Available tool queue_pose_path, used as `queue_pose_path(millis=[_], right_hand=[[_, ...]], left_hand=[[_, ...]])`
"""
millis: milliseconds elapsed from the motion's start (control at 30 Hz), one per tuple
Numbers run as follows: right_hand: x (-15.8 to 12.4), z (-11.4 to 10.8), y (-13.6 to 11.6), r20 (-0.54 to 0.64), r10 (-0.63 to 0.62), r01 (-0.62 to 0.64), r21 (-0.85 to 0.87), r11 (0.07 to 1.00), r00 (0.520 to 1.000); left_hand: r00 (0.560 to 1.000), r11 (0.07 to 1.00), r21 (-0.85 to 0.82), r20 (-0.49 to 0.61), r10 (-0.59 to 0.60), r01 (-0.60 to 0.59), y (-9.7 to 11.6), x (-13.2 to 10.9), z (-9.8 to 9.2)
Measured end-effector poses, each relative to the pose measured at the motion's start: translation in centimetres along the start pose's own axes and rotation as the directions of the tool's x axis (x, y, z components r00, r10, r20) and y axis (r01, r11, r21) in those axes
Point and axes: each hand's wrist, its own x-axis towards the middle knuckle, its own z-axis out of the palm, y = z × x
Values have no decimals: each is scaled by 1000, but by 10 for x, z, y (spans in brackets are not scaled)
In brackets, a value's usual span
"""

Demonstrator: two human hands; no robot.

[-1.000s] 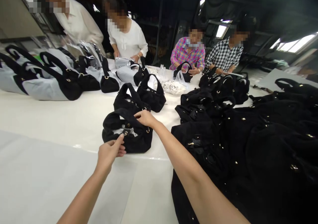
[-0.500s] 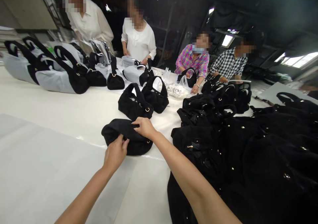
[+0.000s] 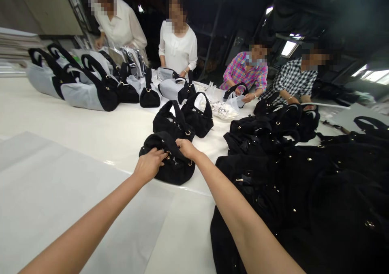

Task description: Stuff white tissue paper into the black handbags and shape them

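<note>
Though dim around, bag point(image 3: 174, 172) on table point(image 3: 100, 132).

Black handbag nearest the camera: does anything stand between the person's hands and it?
Nothing visible does. The left hand and the right hand both grip the top of the black handbag on the white table; other bags stand behind it.

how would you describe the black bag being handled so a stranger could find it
On the long white table, look just left of the big heap of black bags. The small black bag is the nearest of three standing apart there. It alone has the left hand and right hand gripping its top.
</note>
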Motion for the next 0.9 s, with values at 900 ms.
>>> queue_pose_path(millis=[900], right_hand=[[-5,8,9,25,-78,74,148,986,997]], left_hand=[[999,967,-252,-44,25,-36,-16,6,14]])
